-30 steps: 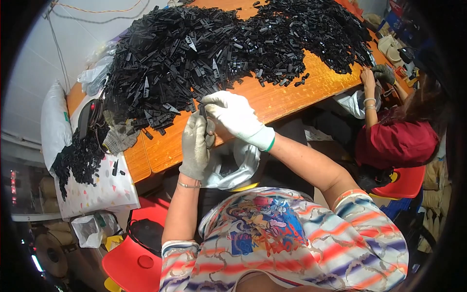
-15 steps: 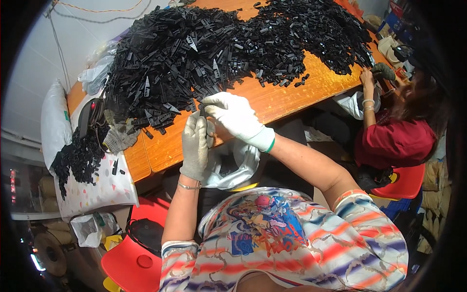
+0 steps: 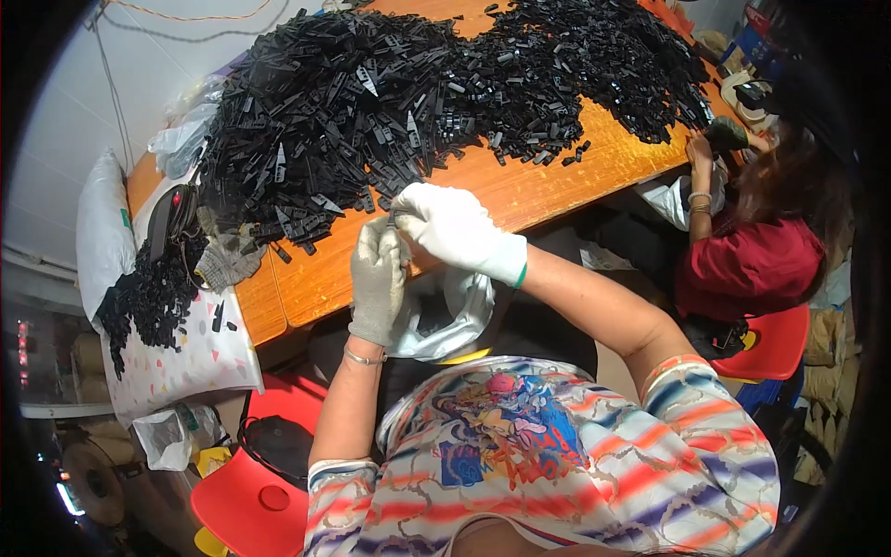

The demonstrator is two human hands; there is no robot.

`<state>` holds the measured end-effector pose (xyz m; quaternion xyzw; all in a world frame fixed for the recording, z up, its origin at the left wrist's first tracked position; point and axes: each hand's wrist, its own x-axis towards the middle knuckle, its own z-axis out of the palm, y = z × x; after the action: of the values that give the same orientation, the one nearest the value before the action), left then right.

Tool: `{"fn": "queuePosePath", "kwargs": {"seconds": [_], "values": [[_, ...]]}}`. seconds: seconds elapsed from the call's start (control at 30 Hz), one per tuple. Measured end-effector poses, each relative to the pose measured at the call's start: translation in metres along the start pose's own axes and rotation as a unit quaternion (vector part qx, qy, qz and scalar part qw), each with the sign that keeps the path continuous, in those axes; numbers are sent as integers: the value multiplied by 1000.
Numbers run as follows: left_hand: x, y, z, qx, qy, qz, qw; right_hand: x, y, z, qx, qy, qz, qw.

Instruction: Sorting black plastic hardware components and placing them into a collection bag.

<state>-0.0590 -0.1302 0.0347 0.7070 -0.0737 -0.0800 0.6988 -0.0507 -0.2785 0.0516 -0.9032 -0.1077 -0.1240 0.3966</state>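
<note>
Left hand [image 3: 379,278] and right hand [image 3: 453,227] pinching a black piece [image 3: 392,219], wood strip [image 3: 557,190] between table edge [image 3: 594,201] and pile [image 3: 334,121]

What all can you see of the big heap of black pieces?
The heap is a broad, uneven mound of countless small pieces, plastic-looking, some slim and pointed, a few glinting. They lie loose and jumbled across the wood-coloured table, thinning toward the near side, close to the left hand and right hand.

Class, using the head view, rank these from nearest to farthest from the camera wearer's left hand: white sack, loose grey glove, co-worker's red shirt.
1. Loose grey glove: left of the left hand.
2. White sack: farther left.
3. Red shirt: far right.
</note>
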Motion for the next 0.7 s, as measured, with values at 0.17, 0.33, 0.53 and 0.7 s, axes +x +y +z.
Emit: {"fn": "queuePosePath", "kwargs": {"seconds": [0.17, 0.33, 0.53, 0.7], "values": [[1, -14, 6, -28, 40, -8, 999, 3, 5, 12, -119, -34, -73, 990], [-2, -30, 14, -77, 93, -101, 988, -3, 20, 20, -150, -110, -120, 975], [13, -26, 23, -126, 91, -158, 975, -5, 25, 18, -141, -94, -30, 985], [3, -20, 7, -109, -31, -17, 993, 0, 19, 9, -26, -60, 70, 995]]}}
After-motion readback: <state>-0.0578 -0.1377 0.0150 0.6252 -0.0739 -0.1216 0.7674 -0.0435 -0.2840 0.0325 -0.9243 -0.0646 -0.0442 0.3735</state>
